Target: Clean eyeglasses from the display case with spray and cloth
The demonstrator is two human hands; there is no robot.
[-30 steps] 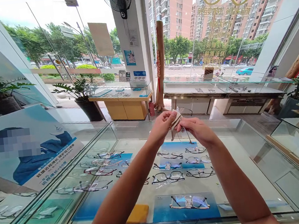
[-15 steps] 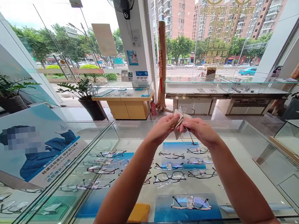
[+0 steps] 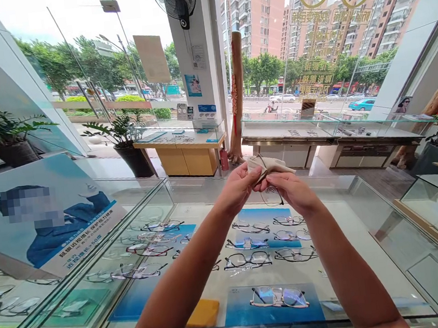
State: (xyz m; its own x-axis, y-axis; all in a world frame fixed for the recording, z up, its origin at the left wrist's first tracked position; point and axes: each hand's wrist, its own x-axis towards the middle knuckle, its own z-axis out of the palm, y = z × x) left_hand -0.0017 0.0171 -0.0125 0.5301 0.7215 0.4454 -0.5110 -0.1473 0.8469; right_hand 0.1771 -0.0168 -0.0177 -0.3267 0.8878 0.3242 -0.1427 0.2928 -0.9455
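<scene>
Both of my hands meet above the glass display case (image 3: 350,223), out at arm's length. My left hand (image 3: 241,183) is closed, its thumb pressing a beige cleaning cloth (image 3: 272,164). My right hand (image 3: 290,187) pinches a pair of thin-framed eyeglasses (image 3: 272,198), with the cloth lying over its fingertips too. One rim of the eyeglasses hangs below the fingers, and part of the frame shows above the cloth. The remainder is covered by cloth and fingers. Under the glass lie several rows of spectacles (image 3: 248,259).
A slanted poster board (image 3: 81,236) stands on the case at left. Inside the case lie gold-rimmed glasses (image 3: 279,297) on a blue card and a yellow cloth (image 3: 204,312). Further off are a wooden display counter (image 3: 187,159), a potted plant (image 3: 134,160) and a wooden post (image 3: 238,78).
The cloth has spread over the top of the eyeglasses and now extends right across my right fingertips. The eyeglasses have turned in my hands, with a rim now hanging lower.
</scene>
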